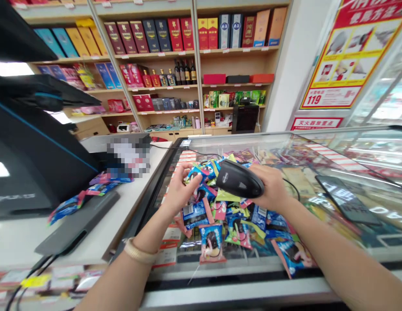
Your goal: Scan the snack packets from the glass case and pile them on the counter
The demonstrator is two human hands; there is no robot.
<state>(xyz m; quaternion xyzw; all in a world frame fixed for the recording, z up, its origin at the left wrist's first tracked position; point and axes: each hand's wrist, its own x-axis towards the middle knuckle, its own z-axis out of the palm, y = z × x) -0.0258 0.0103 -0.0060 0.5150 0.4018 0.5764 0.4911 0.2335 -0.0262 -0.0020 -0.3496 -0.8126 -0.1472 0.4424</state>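
Observation:
My right hand (268,185) is wrapped round a black handheld barcode scanner (238,179), whose head points left over a heap of small snack packets (196,214). At the heap's far left edge, my left hand (179,188) has its thumb and fingers curled on a blue snack packet (194,173). The packets are blue, pink and green plastic, lying loosely over one another on the glass top (188,270). Two stand out at the near side: a blue and pink packet (212,244) and another packet (293,255) by my right forearm.
A phone (346,198) lies on the glass at the right. On the left counter (136,194) are a dark point-of-sale terminal (29,151), a grey flat device (79,222) and more packets (100,186). Shelves of boxes (155,54) stand behind. The scanner's cable trails across the glass.

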